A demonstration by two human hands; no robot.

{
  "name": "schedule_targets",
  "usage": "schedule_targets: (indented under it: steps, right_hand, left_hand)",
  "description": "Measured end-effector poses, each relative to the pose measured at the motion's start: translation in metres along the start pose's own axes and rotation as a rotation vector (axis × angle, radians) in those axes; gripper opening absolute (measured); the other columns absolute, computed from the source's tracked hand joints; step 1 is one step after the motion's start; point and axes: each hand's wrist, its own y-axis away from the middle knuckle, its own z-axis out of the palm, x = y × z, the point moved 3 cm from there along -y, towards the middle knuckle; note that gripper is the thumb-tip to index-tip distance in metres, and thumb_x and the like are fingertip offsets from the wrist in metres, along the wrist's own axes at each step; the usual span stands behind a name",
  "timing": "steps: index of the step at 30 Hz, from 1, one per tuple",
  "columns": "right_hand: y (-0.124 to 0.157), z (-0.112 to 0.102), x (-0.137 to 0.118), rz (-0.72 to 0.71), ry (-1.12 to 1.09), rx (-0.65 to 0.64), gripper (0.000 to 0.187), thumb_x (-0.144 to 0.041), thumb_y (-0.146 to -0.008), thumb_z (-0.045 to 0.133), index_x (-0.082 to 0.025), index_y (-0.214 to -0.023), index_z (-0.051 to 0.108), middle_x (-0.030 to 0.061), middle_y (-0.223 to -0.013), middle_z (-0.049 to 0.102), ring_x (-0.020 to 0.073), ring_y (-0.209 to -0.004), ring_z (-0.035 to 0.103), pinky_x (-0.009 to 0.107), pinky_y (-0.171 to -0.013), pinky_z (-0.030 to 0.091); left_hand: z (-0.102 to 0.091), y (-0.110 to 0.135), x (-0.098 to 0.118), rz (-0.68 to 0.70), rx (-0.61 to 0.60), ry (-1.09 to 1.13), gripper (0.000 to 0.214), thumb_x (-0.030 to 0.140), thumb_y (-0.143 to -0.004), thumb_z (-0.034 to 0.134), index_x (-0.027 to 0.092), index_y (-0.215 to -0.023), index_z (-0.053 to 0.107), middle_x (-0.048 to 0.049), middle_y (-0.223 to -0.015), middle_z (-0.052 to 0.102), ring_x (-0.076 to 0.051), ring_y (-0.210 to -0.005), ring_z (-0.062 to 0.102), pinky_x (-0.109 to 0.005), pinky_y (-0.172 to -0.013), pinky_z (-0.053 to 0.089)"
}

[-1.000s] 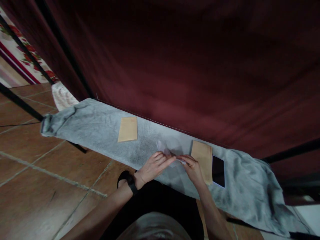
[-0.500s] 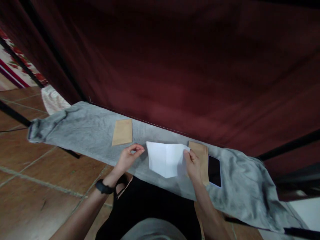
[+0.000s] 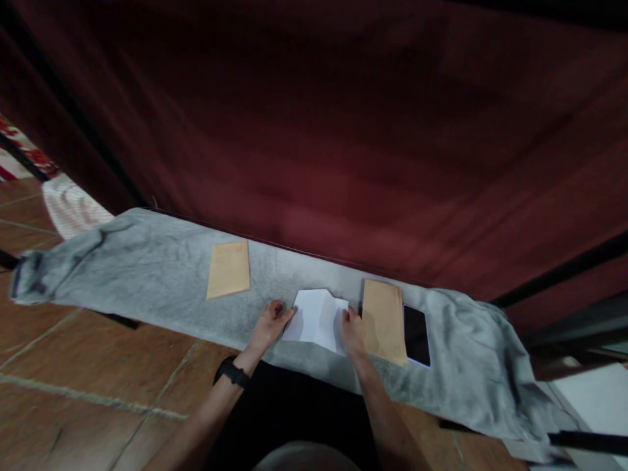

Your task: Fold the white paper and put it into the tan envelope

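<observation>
Black band (image 3: 234,373) around the left wrist, bare forearms (image 3: 384,413), black legwear (image 3: 297,404), greyish top (image 3: 305,457)

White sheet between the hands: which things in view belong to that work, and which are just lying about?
Seem to belong:
creased white sheet
left hand and right hand, at its opposite sides
grey cloth beneath

Apparently just lying about:
dark-screened device
left brown paper and right brown paper, possibly related

The paper (image 3: 308,316), gathered up a second ago, is spread open; the left hand (image 3: 267,324), lately clear of it, now meets its left edge.
</observation>
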Motion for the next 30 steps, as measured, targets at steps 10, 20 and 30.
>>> schedule_targets:
  steps: [10,20,30]
  right_hand:
    - [-0.017,-0.004,-0.039,-0.126,-0.094,-0.031,0.044,-0.048,-0.089,0.043,-0.014,-0.098,0.069,0.0063,-0.085,0.072,0.0207,-0.080,0.065,0.031,-0.080,0.051]
    - [-0.017,0.013,-0.060,-0.240,0.062,-0.083,0.046,-0.043,-0.096,0.033,-0.016,-0.103,0.070,0.0056,-0.088,0.074,0.0201,-0.078,0.068,0.028,-0.072,0.052]
    - [-0.002,0.041,-0.017,-0.237,0.527,-0.090,0.035,-0.024,-0.096,0.039,-0.016,-0.115,0.067,0.0151,-0.103,0.074,0.0250,-0.086,0.071,0.036,-0.078,0.053]
  left_hand:
    - [0.009,0.081,-0.002,-0.407,-0.101,0.391,0.055,0.075,-0.071,0.062,0.021,-0.079,0.053,0.0018,-0.059,0.057,-0.019,-0.056,0.063,-0.031,-0.053,0.051]
    - [0.004,0.069,0.013,-0.528,-0.155,1.065,0.010,0.023,-0.082,0.068,0.019,-0.090,0.063,-0.0038,-0.088,0.073,-0.014,-0.072,0.070,-0.024,-0.064,0.057]
    - [-0.027,0.034,-0.026,0.127,0.158,-0.066,0.033,0.028,-0.080,0.059,0.015,-0.111,0.062,-0.0099,-0.099,0.071,-0.027,-0.089,0.068,-0.041,-0.080,0.055]
